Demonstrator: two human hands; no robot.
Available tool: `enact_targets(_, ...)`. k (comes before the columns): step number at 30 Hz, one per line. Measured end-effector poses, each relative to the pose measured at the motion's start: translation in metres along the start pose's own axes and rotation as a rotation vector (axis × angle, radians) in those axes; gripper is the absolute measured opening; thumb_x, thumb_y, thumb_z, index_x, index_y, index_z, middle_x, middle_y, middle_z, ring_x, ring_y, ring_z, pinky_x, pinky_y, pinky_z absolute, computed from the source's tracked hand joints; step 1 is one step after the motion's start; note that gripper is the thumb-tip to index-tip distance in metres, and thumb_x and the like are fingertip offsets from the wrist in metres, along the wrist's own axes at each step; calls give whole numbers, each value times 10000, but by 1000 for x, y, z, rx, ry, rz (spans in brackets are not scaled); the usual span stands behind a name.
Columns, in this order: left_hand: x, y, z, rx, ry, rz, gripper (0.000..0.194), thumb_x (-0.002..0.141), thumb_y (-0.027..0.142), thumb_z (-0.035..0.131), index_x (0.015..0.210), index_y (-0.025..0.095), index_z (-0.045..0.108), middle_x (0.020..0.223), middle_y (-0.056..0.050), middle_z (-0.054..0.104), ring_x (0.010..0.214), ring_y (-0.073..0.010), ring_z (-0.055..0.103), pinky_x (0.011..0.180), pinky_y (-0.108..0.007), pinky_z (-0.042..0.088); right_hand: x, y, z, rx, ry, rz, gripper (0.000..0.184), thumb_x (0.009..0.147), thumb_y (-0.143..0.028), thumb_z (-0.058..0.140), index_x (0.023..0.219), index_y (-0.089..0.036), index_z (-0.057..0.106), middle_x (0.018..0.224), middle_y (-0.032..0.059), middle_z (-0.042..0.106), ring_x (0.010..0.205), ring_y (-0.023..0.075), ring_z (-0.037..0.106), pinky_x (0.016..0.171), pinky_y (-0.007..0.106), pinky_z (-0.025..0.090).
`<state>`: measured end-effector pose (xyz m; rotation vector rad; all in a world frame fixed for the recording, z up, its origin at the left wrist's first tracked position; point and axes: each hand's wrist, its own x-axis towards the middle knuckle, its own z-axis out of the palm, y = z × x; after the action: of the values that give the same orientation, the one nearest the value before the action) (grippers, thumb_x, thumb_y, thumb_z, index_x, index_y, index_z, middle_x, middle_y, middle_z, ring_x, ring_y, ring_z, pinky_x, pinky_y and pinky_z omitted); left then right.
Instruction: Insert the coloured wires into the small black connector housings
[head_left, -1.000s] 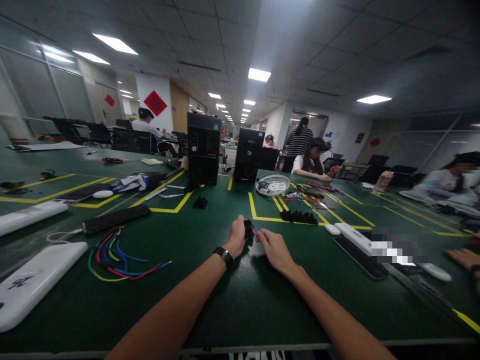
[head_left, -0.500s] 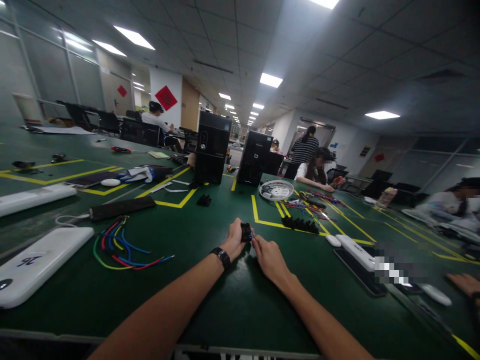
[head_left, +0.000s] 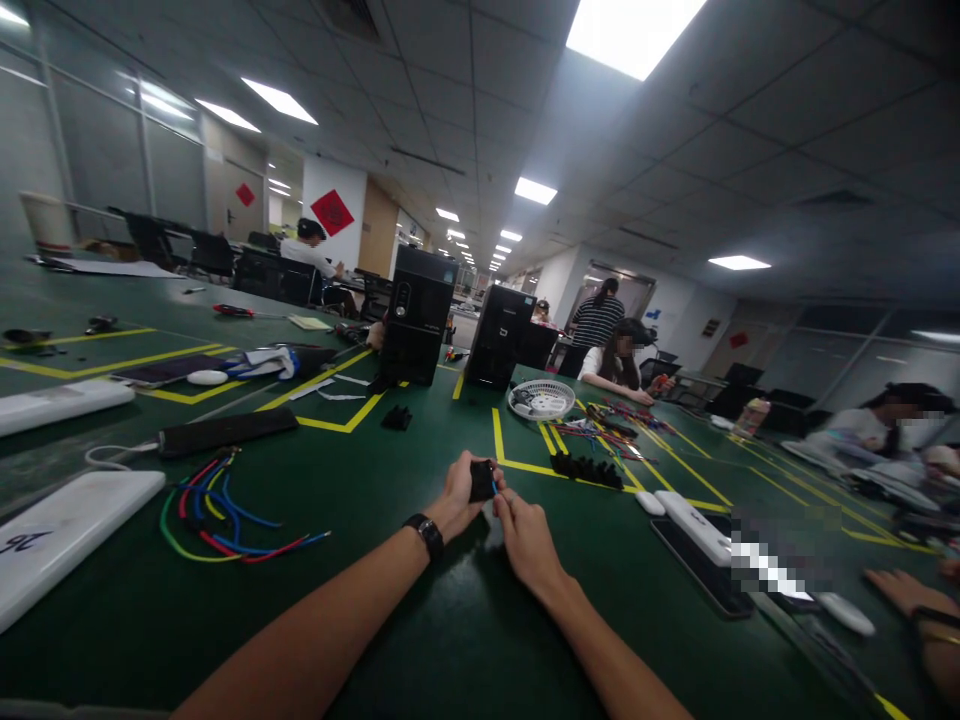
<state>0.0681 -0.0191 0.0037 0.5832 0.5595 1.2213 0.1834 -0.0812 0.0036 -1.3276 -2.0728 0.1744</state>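
My left hand (head_left: 457, 497), with a black watch on its wrist, is closed around a small black block-shaped part (head_left: 481, 481). Against the right side of that part, my right hand (head_left: 525, 530) pinches a thin blue wire (head_left: 494, 487); where its end sits is too small to tell. Both hands are close together above the green table (head_left: 420, 620). To the left lies a bundle of red, blue, yellow and green wires (head_left: 232, 510). Beyond my hands is a row of black parts (head_left: 587, 470), and a single black piece (head_left: 397, 417) sits farther left.
Two black boxes (head_left: 417, 315) stand at the back beside a white round basket (head_left: 541, 400). White power banks (head_left: 75, 535) lie left, and a phone (head_left: 701, 565) lies right. Another person's hand (head_left: 911, 590) rests at the right edge. Loose wires (head_left: 600, 425) spread behind.
The camera view has shifted slightly, so the table items appear farther left. The black part has turned a little in my left hand; both hands stay closed together around it and the wire.
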Motion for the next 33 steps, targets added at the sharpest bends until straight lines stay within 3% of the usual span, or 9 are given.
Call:
enact_targets(5, 0, 5, -1, 122, -86, 31, 245, 779, 242, 373, 697, 111, 563, 541, -51, 564, 459, -154, 554, 465, -266, 458, -3, 5, -6, 24, 55, -9, 357, 969, -309, 315, 778, -189, 593, 706, 21, 647, 616, 143, 597, 605, 227, 346)
enact_targets(10, 2, 7, -11, 236, -43, 154, 222, 780, 243, 447, 677, 100, 583, 543, -51, 599, 388, -130, 533, 418, -228, 405, 2, 0, -18, 36, 89, -4, 378, 961, -320, 348, 690, -190, 579, 648, 3, 625, 605, 132, 593, 609, 217, 343)
enact_targets(14, 4, 2, -8, 206, -17, 214, 273, 797, 283, 411, 702, 100, 590, 569, -58, 608, 409, -139, 544, 442, -251, 425, 5, -4, -22, 45, 131, -1, 380, 962, -331, 348, 698, -185, 579, 668, 14, 639, 611, 133, 599, 611, 212, 351)
enact_targets(20, 0, 3, 4, -65, -86, 40, 254, 771, 257, 377, 682, 108, 563, 519, -51, 549, 491, -161, 566, 512, -276, 464, -2, 0, -7, -85, 11, -4, 367, 978, -313, 306, 789, -187, 594, 696, 34, 657, 633, 145, 621, 614, 216, 353)
enact_targets(26, -3, 5, 6, -45, -69, 39, 247, 760, 244, 381, 668, 104, 563, 526, -61, 552, 506, -167, 571, 502, -269, 453, -1, 3, -3, -85, 3, 17, 362, 982, -301, 297, 800, -188, 589, 728, 39, 663, 641, 141, 622, 621, 213, 360)
enact_targets(29, -1, 4, 5, 59, -57, 140, 273, 769, 289, 388, 663, 113, 567, 526, -54, 559, 494, -162, 567, 496, -263, 438, -2, -2, -3, -74, 7, 28, 365, 981, -292, 298, 775, -188, 581, 703, 33, 654, 621, 137, 613, 608, 213, 355)
enact_targets(33, 1, 2, 1, 315, -56, 408, 243, 761, 308, 461, 662, 125, 586, 539, -24, 564, 494, -144, 566, 501, -238, 417, -5, -11, -2, -105, -11, 23, 344, 971, -278, 319, 767, -191, 581, 677, 32, 646, 600, 138, 604, 587, 215, 342)
